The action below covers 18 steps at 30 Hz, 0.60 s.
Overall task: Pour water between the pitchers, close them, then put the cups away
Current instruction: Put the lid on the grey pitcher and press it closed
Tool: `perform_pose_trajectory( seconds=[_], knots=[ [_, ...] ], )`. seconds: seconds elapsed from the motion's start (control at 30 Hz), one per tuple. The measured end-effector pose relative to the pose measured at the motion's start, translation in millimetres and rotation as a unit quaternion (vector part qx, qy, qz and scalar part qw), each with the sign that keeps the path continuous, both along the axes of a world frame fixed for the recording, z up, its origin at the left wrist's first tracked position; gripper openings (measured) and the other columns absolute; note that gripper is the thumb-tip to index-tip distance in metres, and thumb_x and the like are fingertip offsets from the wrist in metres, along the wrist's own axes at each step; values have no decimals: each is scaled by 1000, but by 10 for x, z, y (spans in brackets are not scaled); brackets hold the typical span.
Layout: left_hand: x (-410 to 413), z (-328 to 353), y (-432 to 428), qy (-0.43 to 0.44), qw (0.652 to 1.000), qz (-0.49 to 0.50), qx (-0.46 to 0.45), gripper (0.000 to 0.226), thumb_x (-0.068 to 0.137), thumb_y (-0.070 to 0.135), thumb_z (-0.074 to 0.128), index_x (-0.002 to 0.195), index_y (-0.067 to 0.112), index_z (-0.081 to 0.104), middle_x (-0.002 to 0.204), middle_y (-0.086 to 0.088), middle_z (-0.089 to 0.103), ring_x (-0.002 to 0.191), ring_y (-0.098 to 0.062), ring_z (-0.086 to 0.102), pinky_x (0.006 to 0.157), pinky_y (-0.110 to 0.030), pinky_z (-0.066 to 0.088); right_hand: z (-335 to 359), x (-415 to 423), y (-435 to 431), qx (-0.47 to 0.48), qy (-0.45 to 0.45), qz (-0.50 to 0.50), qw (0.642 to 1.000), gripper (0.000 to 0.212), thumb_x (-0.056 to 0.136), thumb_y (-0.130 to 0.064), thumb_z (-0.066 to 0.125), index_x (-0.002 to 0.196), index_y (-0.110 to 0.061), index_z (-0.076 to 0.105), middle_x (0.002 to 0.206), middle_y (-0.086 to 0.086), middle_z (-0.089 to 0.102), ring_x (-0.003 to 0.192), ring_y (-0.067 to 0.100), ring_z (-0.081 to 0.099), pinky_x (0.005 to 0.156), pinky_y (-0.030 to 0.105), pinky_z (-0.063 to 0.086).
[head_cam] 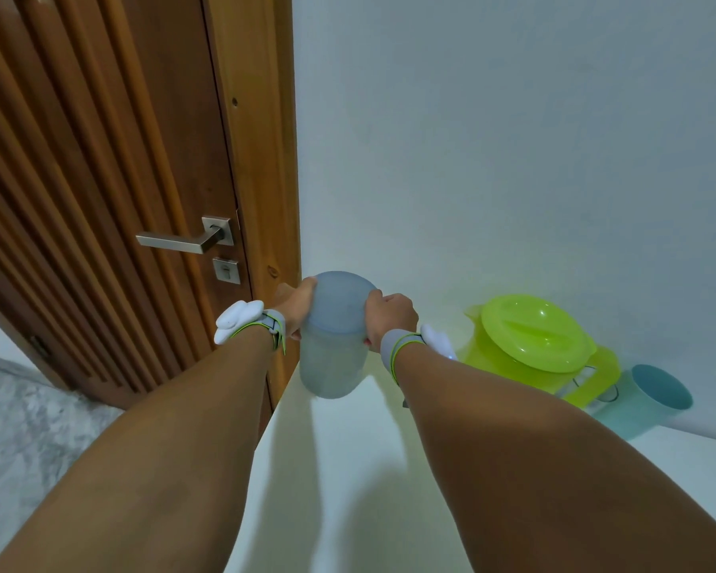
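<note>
Ahead of you, the pale wall (513,138) fills most of the view, with a brown slatted wooden door (100,159) to its left and a grey marbled floor (25,407) below the door. The white desk (348,469) runs under your 2 forearms to the wall.

At the far right of the desk, against the wall, stands the lime-green pitcher (513,366) with its green lid (534,332) seated on top and its handle pointing toward the teal cup (654,403), which stands upright just beside it.

The 2nd pitcher, a frosted grey pitcher (331,366), stands near the desk's far left corner, close to the door frame, with its grey lid (340,299) on top.

Your left hand (296,303) curls over the lid's left edge and your right hand (389,318) wraps the right edge, so both hands clasp the lid.

Each wrist wears a white band (244,320) trimmed in green. A metal lever handle (174,241) sits on the door.
</note>
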<state>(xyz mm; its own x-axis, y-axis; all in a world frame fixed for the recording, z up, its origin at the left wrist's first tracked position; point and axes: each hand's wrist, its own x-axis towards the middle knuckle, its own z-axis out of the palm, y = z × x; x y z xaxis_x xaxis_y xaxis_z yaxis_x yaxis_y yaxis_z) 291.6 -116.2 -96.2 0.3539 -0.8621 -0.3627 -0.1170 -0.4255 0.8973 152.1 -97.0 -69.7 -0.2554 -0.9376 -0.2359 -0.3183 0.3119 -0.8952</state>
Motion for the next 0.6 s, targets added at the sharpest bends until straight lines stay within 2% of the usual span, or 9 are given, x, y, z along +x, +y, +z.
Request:
perform_pose_trajectory(
  seconds=[0.07, 0.13, 0.23, 0.3, 0.37, 0.47, 0.6],
  knots=[
    [37, -2, -47, 10, 1000, 0, 0, 52, 97, 48, 44, 122, 2, 47, 111, -13, 61, 94, -37, 62, 73, -44, 53, -16, 27, -52, 0, 5, 4, 1000, 27, 85, -30, 50, 65, -13, 55, 72, 9, 58, 74, 35, 61, 76, 52, 58],
    [81, -23, -94, -1, 1000, -14, 6, 58, 96, 50, 42, 127, 1, 49, 115, -16, 62, 92, -38, 64, 64, -40, 54, -11, 35, -82, -5, 15, 7, 1000, 27, 86, -30, 49, 66, -14, 54, 72, 7, 57, 72, 34, 60, 76, 50, 58],
    [97, -26, -127, -28, 999, -38, 8, 53, 100, 45, 38, 123, -1, 50, 96, -12, 60, 71, -29, 58, 51, -30, 46, -11, 8, -138, -17, 36, 20, 999, 25, 90, -29, 47, 73, -12, 53, 78, 7, 58, 73, 32, 55, 72, 36, 52],
    [88, -6, -112, -52, 998, -46, 10, 46, 102, 44, 35, 117, 3, 48, 82, -8, 54, 63, -25, 53, 51, -29, 43, -29, -16, -168, -18, 62, 34, 997, 24, 92, -30, 45, 83, -11, 56, 83, 7, 57, 75, 31, 52, 69, 30, 42],
    [96, 11, -81, -73, 996, -55, 19, 44, 102, 46, 33, 114, 5, 46, 79, -8, 51, 60, -24, 51, 53, -28, 43, -35, -23, -177, -16, 78, 43, 996, 26, 93, -31, 44, 91, -10, 59, 86, 7, 57, 77, 30, 51, 69, 30, 38],
    [113, 48, -38, -97, 992, -68, 33, 45, 101, 50, 31, 115, 9, 43, 86, -7, 52, 65, -25, 54, 55, -27, 42, -23, -32, -181, -12, 104, 58, 993, 35, 94, -32, 43, 100, -5, 64, 92, 10, 61, 78, 30, 50, 70, 30, 37],
    [108, 79, -6, -143, 986, -73, 35, 45, 99, 57, 34, 110, 13, 41, 109, -7, 51, 87, -31, 56, 53, -28, 38, 22, -63, -178, -3, 121, 77, 990, 40, 95, -35, 41, 110, -5, 62, 110, 14, 66, 92, 33, 59, 76, 32, 41]
  ],
)
